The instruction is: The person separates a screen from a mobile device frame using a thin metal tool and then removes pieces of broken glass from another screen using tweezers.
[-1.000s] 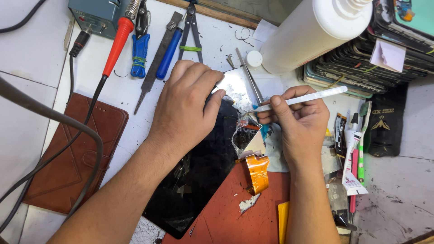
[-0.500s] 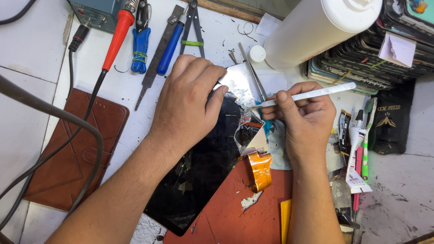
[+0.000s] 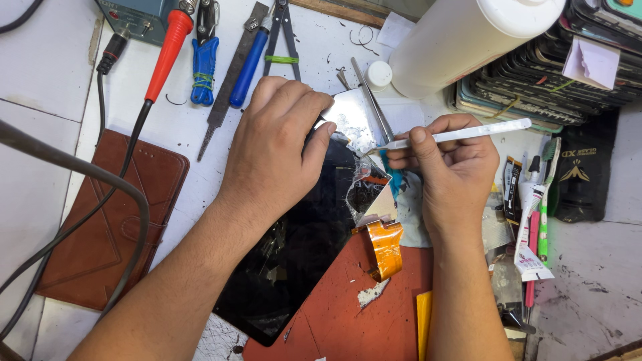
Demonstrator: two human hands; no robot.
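A black tablet with cracked glass (image 3: 301,247) lies slantwise on the white bench. My left hand (image 3: 274,147) lies palm down over its upper end and presses on it. My right hand (image 3: 448,167) grips white tweezers (image 3: 461,136), with the tip aimed at the broken upper right corner of the screen. An orange flex ribbon (image 3: 386,246) curls off the tablet's right edge. A shiny metal plate (image 3: 353,120) shows beyond my left fingers.
A red mat (image 3: 334,321) lies under the tablet's lower end. A brown leather case (image 3: 100,227) sits at left. A red-handled soldering iron (image 3: 167,50), blue pliers (image 3: 204,67), a file and cutters lie at the back. A white bottle (image 3: 468,37) and stacked phone cases (image 3: 555,73) stand at right.
Both hands stay on the tablet. The tweezers' tip has shifted slightly toward the broken corner; little else moved.
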